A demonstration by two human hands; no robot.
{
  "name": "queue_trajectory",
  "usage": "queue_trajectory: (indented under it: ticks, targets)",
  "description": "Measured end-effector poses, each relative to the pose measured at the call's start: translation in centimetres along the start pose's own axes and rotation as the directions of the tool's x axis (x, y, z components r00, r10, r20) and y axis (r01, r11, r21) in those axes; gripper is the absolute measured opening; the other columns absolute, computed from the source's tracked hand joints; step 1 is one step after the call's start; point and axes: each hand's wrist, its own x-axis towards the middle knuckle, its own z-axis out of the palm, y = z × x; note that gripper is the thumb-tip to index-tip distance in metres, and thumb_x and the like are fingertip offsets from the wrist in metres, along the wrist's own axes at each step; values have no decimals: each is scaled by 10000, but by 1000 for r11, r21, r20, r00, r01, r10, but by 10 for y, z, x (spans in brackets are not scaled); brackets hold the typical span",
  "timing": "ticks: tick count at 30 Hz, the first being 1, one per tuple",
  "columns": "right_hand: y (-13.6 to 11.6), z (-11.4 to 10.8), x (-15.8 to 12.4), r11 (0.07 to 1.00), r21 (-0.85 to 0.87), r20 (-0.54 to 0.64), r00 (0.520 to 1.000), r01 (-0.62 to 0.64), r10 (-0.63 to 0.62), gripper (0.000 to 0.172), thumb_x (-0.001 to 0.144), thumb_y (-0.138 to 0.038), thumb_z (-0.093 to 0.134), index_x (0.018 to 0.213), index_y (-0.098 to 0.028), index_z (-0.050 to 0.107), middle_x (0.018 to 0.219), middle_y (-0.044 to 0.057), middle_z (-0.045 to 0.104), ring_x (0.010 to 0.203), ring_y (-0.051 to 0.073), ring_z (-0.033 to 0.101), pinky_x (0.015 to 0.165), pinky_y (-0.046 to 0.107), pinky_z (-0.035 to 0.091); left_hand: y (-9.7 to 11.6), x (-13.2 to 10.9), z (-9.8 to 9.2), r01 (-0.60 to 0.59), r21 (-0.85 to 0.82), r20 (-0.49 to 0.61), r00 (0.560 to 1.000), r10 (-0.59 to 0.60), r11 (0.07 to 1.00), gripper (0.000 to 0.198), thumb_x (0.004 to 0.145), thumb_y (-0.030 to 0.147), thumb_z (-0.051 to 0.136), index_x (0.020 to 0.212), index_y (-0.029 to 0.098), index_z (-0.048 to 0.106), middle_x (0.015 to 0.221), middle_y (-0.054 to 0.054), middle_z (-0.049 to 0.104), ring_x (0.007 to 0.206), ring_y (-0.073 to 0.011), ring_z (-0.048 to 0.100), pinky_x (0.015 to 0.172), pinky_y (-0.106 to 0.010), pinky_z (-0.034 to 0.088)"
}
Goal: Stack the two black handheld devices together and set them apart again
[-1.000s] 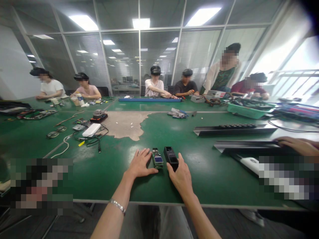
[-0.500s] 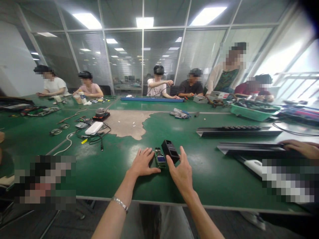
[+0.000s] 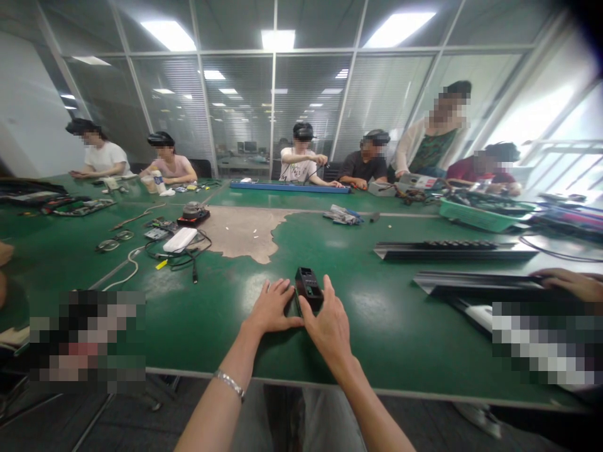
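Observation:
A small black housing (image 3: 309,285) is in my right hand (image 3: 326,314), between the thumb on its near left side and the fingers on its right. The housing now covers the spot where the green circuit board was seen; only a thin edge shows at its left, and I cannot make out how the two fit together. My left hand (image 3: 274,307) lies on the green table (image 3: 391,351) just left of the housing, fingers spread forward and thumb pointing at my right hand.
A white box (image 3: 179,240) with black cables lies ahead to the left. Long black metal channels (image 3: 452,252) lie on the right, near another person's hand (image 3: 572,282). Further back are crumpled gloves (image 3: 343,215) and a green basket (image 3: 483,216). Several people sit across the table.
My right hand has moved left with the black housing, bringing it over the circuit board, which is now mostly hidden. My left hand has stayed nearly in place.

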Motion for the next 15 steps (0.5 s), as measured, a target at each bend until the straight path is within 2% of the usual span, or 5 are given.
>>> queue_trajectory:
  ticks: [4,9,15]
  targets:
    - [-3,3,-2,999,-45,9,1000,15,-14,807,928,-463,534,1568,-57,256,1165,207,687,1081,356,634,906,478,516,1,0,-1,-1,1,-6,1000,1,1000,903,829,705,605,1555,233,349,1636,-136,319,1519,-357,249,1228,-616,130]
    - [0,8,-8,998,-62,-5,999,35,-35,787,938,-453,518,1569,-67,249,1136,197,695,1062,355,639,895,479,518,1,0,0,3,7,-3,1000,-3,1000,890,819,666,621,1549,231,357,1637,-129,319,1517,-355,252,1233,-607,126]
    - [11,14,-19,988,-139,35,998,59,-54,784,937,-416,516,1555,-14,249,1230,245,662,1081,349,639,913,463,520,-1,1,1,15,-12,-3,1000,-15,1000,988,792,682,627,1579,191,290,1645,-138,299,1529,-346,227,1248,-583,113]
